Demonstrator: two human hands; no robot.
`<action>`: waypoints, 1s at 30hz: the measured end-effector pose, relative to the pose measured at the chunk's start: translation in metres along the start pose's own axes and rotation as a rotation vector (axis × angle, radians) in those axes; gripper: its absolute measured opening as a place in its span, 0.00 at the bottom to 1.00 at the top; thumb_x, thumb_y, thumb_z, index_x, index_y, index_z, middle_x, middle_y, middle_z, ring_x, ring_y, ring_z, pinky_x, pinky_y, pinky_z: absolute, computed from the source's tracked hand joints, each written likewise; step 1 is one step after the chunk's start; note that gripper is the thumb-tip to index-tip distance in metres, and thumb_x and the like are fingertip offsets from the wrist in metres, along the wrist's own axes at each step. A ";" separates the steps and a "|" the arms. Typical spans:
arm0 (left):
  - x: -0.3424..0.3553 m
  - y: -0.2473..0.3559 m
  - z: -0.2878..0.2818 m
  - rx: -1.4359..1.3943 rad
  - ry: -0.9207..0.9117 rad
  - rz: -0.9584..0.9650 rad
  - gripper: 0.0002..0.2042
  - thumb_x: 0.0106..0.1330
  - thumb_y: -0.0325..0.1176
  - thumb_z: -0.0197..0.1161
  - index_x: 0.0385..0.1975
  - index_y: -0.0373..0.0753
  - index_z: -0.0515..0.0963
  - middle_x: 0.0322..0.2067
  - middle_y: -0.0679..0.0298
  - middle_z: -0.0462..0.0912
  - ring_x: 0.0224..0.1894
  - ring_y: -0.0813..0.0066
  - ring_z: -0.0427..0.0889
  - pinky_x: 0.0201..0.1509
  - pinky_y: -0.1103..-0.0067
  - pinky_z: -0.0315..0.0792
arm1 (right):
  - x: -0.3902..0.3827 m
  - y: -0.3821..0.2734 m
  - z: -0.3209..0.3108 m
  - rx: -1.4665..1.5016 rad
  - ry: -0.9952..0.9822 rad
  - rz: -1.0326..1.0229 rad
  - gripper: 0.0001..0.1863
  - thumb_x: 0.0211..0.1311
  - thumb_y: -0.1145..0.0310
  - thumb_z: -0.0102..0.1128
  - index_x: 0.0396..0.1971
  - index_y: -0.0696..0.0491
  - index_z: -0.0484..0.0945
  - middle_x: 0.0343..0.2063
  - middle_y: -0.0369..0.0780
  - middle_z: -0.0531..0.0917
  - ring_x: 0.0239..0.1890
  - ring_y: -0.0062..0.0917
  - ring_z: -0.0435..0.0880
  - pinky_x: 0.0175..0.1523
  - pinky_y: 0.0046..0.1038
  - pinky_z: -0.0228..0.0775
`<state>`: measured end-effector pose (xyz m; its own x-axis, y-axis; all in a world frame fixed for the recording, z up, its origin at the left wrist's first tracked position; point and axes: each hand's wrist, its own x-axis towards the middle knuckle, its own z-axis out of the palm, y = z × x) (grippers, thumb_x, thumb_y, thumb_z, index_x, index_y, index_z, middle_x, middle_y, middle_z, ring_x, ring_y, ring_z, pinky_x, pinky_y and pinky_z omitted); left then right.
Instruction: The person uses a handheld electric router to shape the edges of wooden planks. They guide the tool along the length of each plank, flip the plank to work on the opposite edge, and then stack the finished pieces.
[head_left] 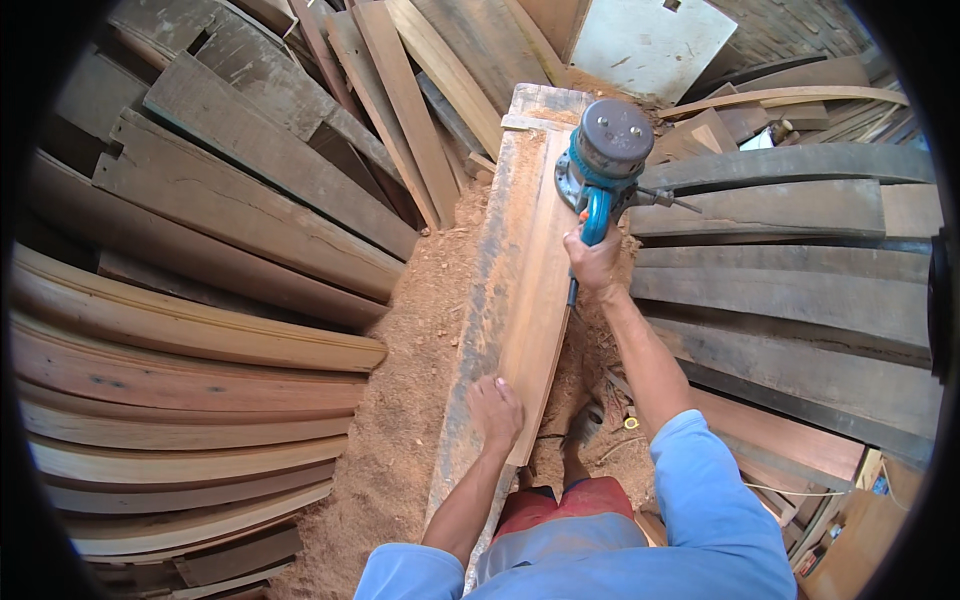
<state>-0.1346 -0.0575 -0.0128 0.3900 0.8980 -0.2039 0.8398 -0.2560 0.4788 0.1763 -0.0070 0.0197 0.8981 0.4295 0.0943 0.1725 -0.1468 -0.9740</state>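
Observation:
A blue and grey wood router (612, 140) sits on the far end of a long pale wooden board (535, 330). My right hand (597, 258) is wrapped round its blue handle, the arm stretched forward. Beneath the board lies a worn, stained workbench plank (490, 280), dusted with sawdust. Close to my body, my left hand (496, 408) rests at the board's left edge with its fingers curled on it. The router's base hides the bit and the cut.
Rows of wooden planks (240, 200) lean along the left, with more boards (780, 280) stacked on the right. Sawdust (410, 350) covers the floor. A white panel (650, 50) stands beyond the bench. A small yellow ring (631, 423) lies right of the bench.

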 end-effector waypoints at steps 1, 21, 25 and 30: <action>0.000 0.000 0.001 0.010 0.002 -0.010 0.09 0.72 0.36 0.54 0.41 0.37 0.75 0.40 0.48 0.76 0.47 0.46 0.73 0.53 0.54 0.66 | 0.010 0.001 0.002 0.001 0.009 -0.016 0.18 0.52 0.75 0.62 0.45 0.60 0.77 0.35 0.40 0.82 0.35 0.24 0.82 0.46 0.29 0.75; -0.001 -0.006 -0.005 -0.046 -0.029 -0.007 0.13 0.75 0.39 0.50 0.44 0.35 0.74 0.42 0.44 0.77 0.48 0.42 0.74 0.54 0.54 0.67 | 0.013 -0.006 0.005 -0.028 0.041 -0.098 0.19 0.49 0.73 0.66 0.44 0.57 0.78 0.27 0.35 0.80 0.29 0.22 0.80 0.42 0.28 0.75; -0.002 0.000 -0.006 -0.126 0.037 0.005 0.15 0.76 0.41 0.49 0.47 0.34 0.74 0.43 0.43 0.78 0.48 0.41 0.75 0.54 0.54 0.67 | -0.071 -0.013 -0.002 -0.039 0.042 -0.065 0.18 0.49 0.73 0.66 0.44 0.58 0.78 0.27 0.36 0.80 0.29 0.22 0.81 0.42 0.28 0.76; -0.004 -0.002 -0.006 -0.238 0.050 0.036 0.18 0.78 0.46 0.46 0.44 0.35 0.74 0.42 0.42 0.79 0.47 0.39 0.75 0.54 0.53 0.67 | -0.196 -0.041 -0.021 -0.062 -0.020 0.029 0.19 0.52 0.72 0.65 0.46 0.59 0.77 0.31 0.40 0.83 0.35 0.26 0.85 0.45 0.31 0.77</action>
<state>-0.1401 -0.0589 -0.0075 0.3936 0.9080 -0.1437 0.7110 -0.2016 0.6736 0.0018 -0.1036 0.0450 0.8947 0.4423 0.0616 0.1720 -0.2140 -0.9616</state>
